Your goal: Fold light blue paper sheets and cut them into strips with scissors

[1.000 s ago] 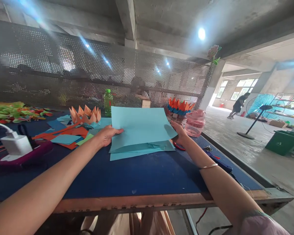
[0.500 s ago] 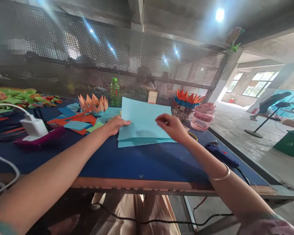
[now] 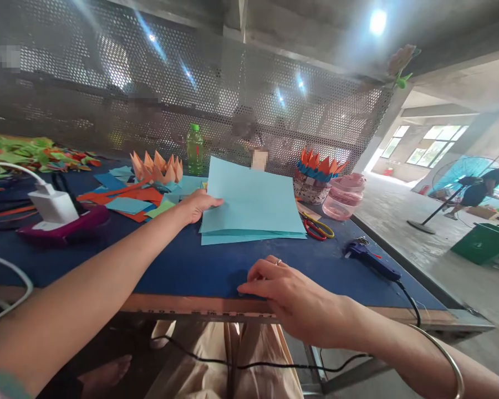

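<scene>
Now the right hand [image 3: 293, 296] is hovering or resting by the table's front edge, clear of the blue paper [image 3: 251, 197]; a second ago it was gripping the right side of the top sheet, and half a second ago it was passing over the stack; so the left hand [image 3: 197, 206] is now doing the holding alone — pinching the left edge, thumb lying on top and fingers going underneath. The sheets are lying in a loose stack at the middle of the blue table [image 3: 170, 271], their front edges fanning slightly apart; the top one is sitting lower on the others than a second ago, which is probably leaving the stack steadier under one hand.

The right hand's fingers are curling in, thumb and forefinger reaching close to a small pale spot [image 3: 240, 293] on the table; I cannot tell whether they are pinching it, touching it or just staying near — the tips are too small to read.

With that hand out of the way, the scissors [image 3: 318, 225] are showing just beside the stack's right corner; the glue gun [image 3: 376, 262] is lying farther right, and an orange paper crown [image 3: 162, 169] is standing behind the left hand.
</scene>
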The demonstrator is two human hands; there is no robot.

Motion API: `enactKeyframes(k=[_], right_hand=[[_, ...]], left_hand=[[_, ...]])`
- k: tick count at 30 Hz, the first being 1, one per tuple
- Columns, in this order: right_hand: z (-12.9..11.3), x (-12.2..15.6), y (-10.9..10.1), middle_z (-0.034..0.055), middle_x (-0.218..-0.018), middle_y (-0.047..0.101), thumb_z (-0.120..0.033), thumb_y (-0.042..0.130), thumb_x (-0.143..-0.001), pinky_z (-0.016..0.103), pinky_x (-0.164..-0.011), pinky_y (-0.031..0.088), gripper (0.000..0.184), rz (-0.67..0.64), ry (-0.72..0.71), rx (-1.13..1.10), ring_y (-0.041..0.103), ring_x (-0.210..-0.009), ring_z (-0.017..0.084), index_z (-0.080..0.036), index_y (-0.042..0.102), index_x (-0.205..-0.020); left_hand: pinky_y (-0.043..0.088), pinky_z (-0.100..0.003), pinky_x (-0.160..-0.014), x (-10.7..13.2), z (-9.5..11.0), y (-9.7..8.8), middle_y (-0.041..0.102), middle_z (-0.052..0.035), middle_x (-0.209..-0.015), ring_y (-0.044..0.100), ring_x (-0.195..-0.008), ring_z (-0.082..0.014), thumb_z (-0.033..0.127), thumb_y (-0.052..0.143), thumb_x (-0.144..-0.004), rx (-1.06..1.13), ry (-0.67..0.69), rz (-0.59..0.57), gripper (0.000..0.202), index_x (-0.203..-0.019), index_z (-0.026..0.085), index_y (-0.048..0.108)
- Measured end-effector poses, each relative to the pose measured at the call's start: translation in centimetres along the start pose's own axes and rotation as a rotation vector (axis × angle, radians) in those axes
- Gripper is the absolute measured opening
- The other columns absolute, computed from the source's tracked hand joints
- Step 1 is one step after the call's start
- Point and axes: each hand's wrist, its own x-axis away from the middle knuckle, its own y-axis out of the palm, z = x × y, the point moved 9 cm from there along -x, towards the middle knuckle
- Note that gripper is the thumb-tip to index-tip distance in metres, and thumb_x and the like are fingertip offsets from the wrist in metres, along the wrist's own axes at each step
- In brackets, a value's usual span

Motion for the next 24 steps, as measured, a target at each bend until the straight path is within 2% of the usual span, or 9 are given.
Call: enactKeyframes(k=[4,7,9,11,15,18,19,21,24], right_hand=[[-1.0,1.0,0.2,0.0109,-0.107,0.060,0.006,0.046,-0.073,0.035,-0.084,0.046,0.045,0.043,-0.030,-0.001,0.052,-0.094,0.021,-0.015,0.070,-0.105],[-1.4,1.8,-1.0,0.0075,-0.096,0.063,0.009,0.043,-0.069,0.031,-0.082,0.045,0.038,0.185,-0.082,-0.072,0.052,-0.088,0.017,-0.014,0.069,-0.084],[-1.3,2.3,-2.0,0.0071,-0.091,0.063,0.009,0.041,-0.071,0.030,-0.080,0.044,0.034,0.279,-0.075,-0.088,0.051,-0.085,0.017,-0.013,0.065,-0.078],[-1.3,2.5,-2.3,0.0076,-0.089,0.063,0.008,0.040,-0.075,0.031,-0.079,0.044,0.031,0.306,-0.060,-0.070,0.051,-0.085,0.018,-0.013,0.062,-0.080],[-1.8,2.5,-1.4,0.0061,-0.088,0.063,0.003,0.040,-0.081,0.033,-0.079,0.045,0.027,0.273,-0.042,-0.056,0.053,-0.083,0.018,-0.015,0.060,-0.083],[-1.7,2.1,-1.4,0.0052,-0.096,0.064,-0.001,0.040,-0.086,0.033,-0.084,0.045,0.028,0.313,-0.045,-0.073,0.056,-0.088,0.017,-0.018,0.060,-0.095],[-1.2,1.9,-2.0,0.0055,-0.101,0.063,-0.003,0.042,-0.087,0.033,-0.087,0.045,0.028,0.356,-0.048,-0.076,0.056,-0.093,0.017,-0.019,0.059,-0.102],[1.0,1.5,-4.5,0.0068,-0.111,0.060,-0.009,0.048,-0.087,0.035,-0.091,0.045,0.028,0.515,-0.033,-0.067,0.055,-0.103,0.018,-0.021,0.058,-0.110],[7.6,1.3,-9.9,0.0102,-0.116,0.057,-0.021,0.054,-0.086,0.039,-0.087,0.047,0.028,0.845,0.116,0.030,0.053,-0.109,0.023,-0.021,0.057,-0.113]], left_hand=[[0.056,-0.036,-0.066,0.1,0.2,0.0,0.072,-0.0060,-0.067,0.068,-0.065,-0.0234,0.012,0.083,-0.045,-0.002,0.013,-0.001,0.034,-0.075,0.013,0.068],[0.056,-0.037,-0.068,0.1,0.3,0.1,0.073,-0.0070,-0.069,0.069,-0.070,-0.0257,0.013,0.084,-0.042,-0.003,0.018,-0.008,0.036,-0.074,0.013,0.068],[0.056,-0.037,-0.069,0.1,0.4,0.1,0.074,-0.0072,-0.069,0.070,-0.072,-0.0270,0.013,0.085,-0.041,-0.003,0.021,-0.007,0.037,-0.074,0.013,0.069],[0.056,-0.037,-0.068,0.1,0.4,0.0,0.074,-0.0070,-0.068,0.070,-0.073,-0.0275,0.013,0.085,-0.040,-0.002,0.023,0.001,0.037,-0.073,0.014,0.069],[0.055,-0.034,-0.064,0.1,0.3,-0.2,0.072,-0.0053,-0.064,0.069,-0.068,-0.0251,0.013,0.085,-0.041,0.008,0.022,0.014,0.033,-0.071,0.014,0.069],[0.055,-0.031,-0.059,0.3,0.2,0.0,0.072,-0.0036,-0.062,0.067,-0.061,-0.0218,0.012,0.083,-0.042,0.029,0.013,0.002,0.031,-0.070,0.014,0.069],[0.054,-0.030,-0.057,0.3,0.1,0.1,0.072,-0.0036,-0.061,0.067,-0.058,-0.0211,0.012,0.083,-0.042,0.038,0.007,-0.005,0.031,-0.070,0.014,0.069],[0.054,-0.031,-0.054,0.4,0.0,0.4,0.072,-0.0040,-0.061,0.066,-0.055,-0.0205,0.011,0.083,-0.043,0.055,-0.006,-0.021,0.031,-0.069,0.014,0.068],[0.054,-0.031,-0.053,0.6,0.1,0.5,0.071,-0.0037,-0.060,0.065,-0.052,-0.0200,0.011,0.083,-0.043,0.078,-0.017,-0.035,0.031,-0.069,0.015,0.067]])
